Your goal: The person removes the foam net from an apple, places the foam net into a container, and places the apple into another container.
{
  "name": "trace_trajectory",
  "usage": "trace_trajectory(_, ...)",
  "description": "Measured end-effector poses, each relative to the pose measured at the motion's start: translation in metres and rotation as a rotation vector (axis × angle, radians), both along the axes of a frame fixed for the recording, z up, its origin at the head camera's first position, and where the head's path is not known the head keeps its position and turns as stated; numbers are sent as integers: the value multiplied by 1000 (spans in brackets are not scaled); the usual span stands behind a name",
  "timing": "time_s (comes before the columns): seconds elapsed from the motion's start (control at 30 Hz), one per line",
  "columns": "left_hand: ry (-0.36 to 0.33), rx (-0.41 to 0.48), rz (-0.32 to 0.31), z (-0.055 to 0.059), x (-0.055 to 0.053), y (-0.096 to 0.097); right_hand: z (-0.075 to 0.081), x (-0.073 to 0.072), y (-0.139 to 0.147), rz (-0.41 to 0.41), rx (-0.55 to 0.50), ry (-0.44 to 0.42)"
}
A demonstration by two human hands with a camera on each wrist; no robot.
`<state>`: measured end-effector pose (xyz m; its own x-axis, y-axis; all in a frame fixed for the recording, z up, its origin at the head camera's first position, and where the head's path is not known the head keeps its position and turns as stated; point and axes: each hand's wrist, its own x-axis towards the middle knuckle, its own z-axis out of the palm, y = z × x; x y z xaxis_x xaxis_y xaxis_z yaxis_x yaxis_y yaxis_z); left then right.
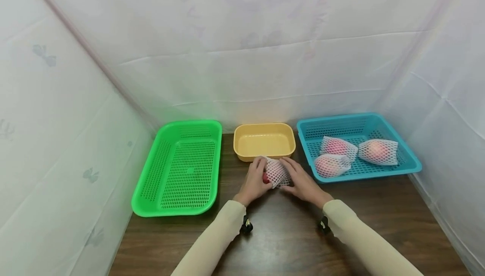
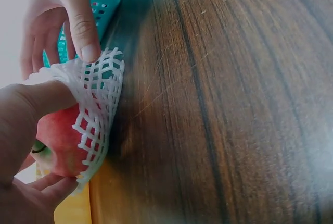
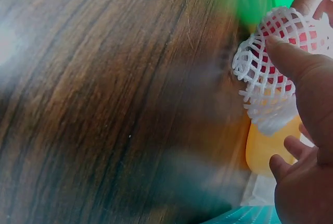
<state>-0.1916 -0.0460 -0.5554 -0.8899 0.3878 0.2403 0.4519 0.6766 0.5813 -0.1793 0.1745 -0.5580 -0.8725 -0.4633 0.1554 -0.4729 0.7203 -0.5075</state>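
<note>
A red apple [image 2: 62,133] sits partly inside a white foam net sleeve [image 1: 278,171] above the wooden table, just in front of the yellow basin [image 1: 264,140]. My left hand [image 1: 254,182] grips the apple and the sleeve's rim from the left, thumb on one side and fingers on the other. The bare stem end shows in the left wrist view. From the right, my right hand [image 1: 302,182] holds the net between its thumb [image 3: 286,57] and fingers. Some of its fingertips are hidden behind the net.
At the left stands a green basket [image 1: 189,175]. On the right, a blue basket [image 1: 363,170] holds a netted fruit [image 1: 335,146], another one [image 1: 329,166] and a third [image 1: 378,151]. White curtains hang behind and at both sides of the table [image 1: 280,234].
</note>
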Motion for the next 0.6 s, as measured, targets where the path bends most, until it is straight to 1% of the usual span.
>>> trace_trajectory(0.13,-40,18,7,0,2,-2,-2,-1,-1,28,9,17)
trace_trajectory(0.23,-68,51,16,-1,3,-3,-2,-2,-1,39,18,25)
trace_trajectory(0.3,-71,70,20,-1,4,-4,-3,-2,-1,35,25,18)
trace_trajectory(0.43,-67,79,20,-2,4,-4,-3,-3,-1,14,29,-2)
trace_trajectory(0.6,-73,88,25,-1,6,-6,-4,-5,-2,3,26,53)
